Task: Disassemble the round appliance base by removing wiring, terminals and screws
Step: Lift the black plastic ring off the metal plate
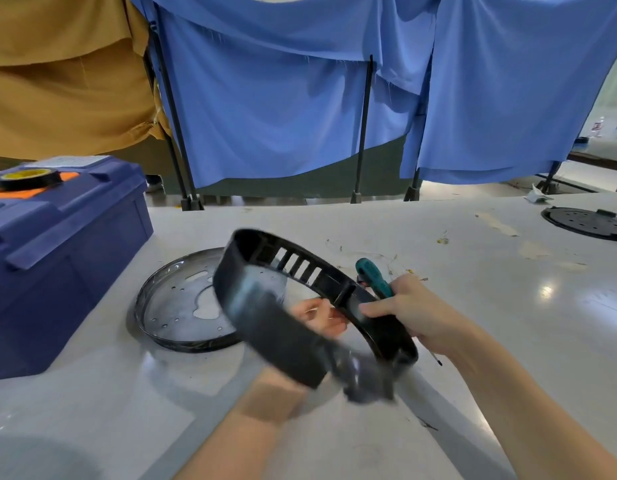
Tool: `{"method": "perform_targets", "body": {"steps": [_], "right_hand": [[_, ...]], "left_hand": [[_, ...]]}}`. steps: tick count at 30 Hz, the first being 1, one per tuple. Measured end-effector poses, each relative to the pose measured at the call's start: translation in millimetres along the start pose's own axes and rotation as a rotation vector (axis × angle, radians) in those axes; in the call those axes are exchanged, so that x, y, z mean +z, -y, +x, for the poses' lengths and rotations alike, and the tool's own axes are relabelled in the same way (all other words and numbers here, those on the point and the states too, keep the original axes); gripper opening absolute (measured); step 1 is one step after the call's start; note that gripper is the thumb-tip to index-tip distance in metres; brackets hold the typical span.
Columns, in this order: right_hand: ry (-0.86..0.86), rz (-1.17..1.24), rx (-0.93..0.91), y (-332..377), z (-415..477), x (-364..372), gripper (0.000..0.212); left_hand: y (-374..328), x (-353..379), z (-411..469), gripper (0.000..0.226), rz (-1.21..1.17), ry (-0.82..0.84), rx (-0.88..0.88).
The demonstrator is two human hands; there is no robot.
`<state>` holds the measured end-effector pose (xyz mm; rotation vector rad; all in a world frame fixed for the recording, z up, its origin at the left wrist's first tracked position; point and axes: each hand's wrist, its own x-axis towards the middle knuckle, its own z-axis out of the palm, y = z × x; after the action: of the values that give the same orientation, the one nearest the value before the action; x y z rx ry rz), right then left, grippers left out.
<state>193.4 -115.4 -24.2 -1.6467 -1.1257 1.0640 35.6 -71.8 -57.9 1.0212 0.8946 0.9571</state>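
A black plastic ring housing [265, 327] with vent slots is held tilted above the table, motion-blurred at its near side. My left hand [319, 317] reaches through the ring from below and grips its inner wall; the ring hides the palm. My right hand [414, 313] holds the ring's right rim between thumb and fingers and also grips a screwdriver with a teal handle [373, 277], whose thin shaft sticks out below the hand. A round metal plate [175, 306] with small holes lies flat on the table behind the ring, at the left.
A blue toolbox [57, 254] stands at the left with a black tape roll [28, 176] on its lid. A black round cover [587, 223] lies at the far right. Small wire scraps [442, 240] litter the white table [508, 289]. Blue and tan cloth screens hang behind.
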Motion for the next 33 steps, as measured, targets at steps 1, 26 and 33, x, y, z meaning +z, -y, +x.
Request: {"method": "perform_targets", "body": {"steps": [1,26,33], "right_hand": [[-0.008,-0.028,-0.019,1,-1,1,0.021],[-0.61,0.41,-0.501,22,-10,3,0.046],[-0.538,0.369,-0.489,19,-8,16,0.045]], "left_hand": [[-2,-1,-1,0.02,-0.081,0.019,-0.023],[8,-3,-9,0.02,0.091,-0.029,-0.002],[9,-4,-8,0.02,0.127,-0.031,0.008]]}}
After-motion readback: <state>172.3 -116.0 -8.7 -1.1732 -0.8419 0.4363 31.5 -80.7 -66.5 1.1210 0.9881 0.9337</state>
